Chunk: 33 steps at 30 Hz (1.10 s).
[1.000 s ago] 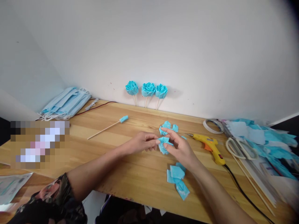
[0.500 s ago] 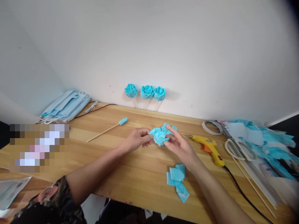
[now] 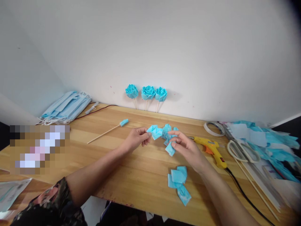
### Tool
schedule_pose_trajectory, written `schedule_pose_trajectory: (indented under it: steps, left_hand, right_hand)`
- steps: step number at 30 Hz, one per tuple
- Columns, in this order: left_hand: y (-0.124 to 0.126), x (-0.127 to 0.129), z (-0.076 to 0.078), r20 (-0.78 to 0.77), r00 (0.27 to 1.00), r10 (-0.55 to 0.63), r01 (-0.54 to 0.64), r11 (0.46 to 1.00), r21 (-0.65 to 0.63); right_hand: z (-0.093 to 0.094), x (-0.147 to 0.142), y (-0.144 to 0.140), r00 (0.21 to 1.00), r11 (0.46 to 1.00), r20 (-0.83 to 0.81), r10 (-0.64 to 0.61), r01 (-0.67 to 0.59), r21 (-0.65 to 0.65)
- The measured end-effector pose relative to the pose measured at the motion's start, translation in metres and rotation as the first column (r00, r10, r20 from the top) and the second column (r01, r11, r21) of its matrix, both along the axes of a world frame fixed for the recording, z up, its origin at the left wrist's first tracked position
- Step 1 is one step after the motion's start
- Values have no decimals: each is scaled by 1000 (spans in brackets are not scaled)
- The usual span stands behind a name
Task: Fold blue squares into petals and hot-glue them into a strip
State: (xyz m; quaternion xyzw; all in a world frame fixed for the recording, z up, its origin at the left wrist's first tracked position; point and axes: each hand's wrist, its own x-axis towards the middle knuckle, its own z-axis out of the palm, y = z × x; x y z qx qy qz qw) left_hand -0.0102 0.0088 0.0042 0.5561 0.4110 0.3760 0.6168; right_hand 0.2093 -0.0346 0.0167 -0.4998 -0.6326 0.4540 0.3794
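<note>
Between the thumb and fingers of my left hand (image 3: 139, 137) is a folded blue fabric petal (image 3: 155, 131), pinched at its left edge. My right hand (image 3: 185, 147) grips a smaller blue fabric piece (image 3: 171, 148) by its upper right side. Just behind, a cluster of folded blue petals (image 3: 167, 129) lies on the table, partly covered by my right fingers. Nearer the front edge lie several loose blue fabric squares (image 3: 178, 176), overlapping. To the left, a wooden stick with a small blue bud (image 3: 124, 122) rests flat.
Three blue fabric flowers on sticks (image 3: 148, 93) lean against the wall. At right are a yellow glue gun (image 3: 211, 147) with a black cord, white-handled scissors (image 3: 242, 152), a tape roll (image 3: 213, 128) and blue scraps (image 3: 270, 138). Stacked face masks (image 3: 66, 106) lie at back left.
My hands have drawn apart. The blue pieces held together between them are now separate, one in each hand, and the petal cluster behind shows more.
</note>
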Motion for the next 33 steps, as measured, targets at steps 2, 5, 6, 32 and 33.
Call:
schedule_pose_trajectory:
  steps: [2, 5, 6, 32, 33]
  left_hand:
    - [0, 0, 0, -5, 1000, -9, 9, 1000, 3]
    - [-1, 1, 1, -22, 998, -59, 60, 998, 5]
    - [-1, 1, 1, -28, 997, -74, 75, 997, 4]
    - [-10, 7, -3, -119, 972, -201, 205, 979, 19]
    - [-10, 8, -3, -110, 975, -195, 197, 980, 15]
  right_hand:
    - [0, 1, -2, 983, 994, 150, 106, -108, 3]
    - [-1, 0, -3, 936, 979, 320, 149, -185, 86]
    - [-1, -1, -3, 938, 980, 329, 105, -153, 124]
    - [-10, -12, -3, 1000, 999, 8, -24, 24, -47]
    - [-11, -13, -3, 1000, 999, 20, -23, 23, -36]
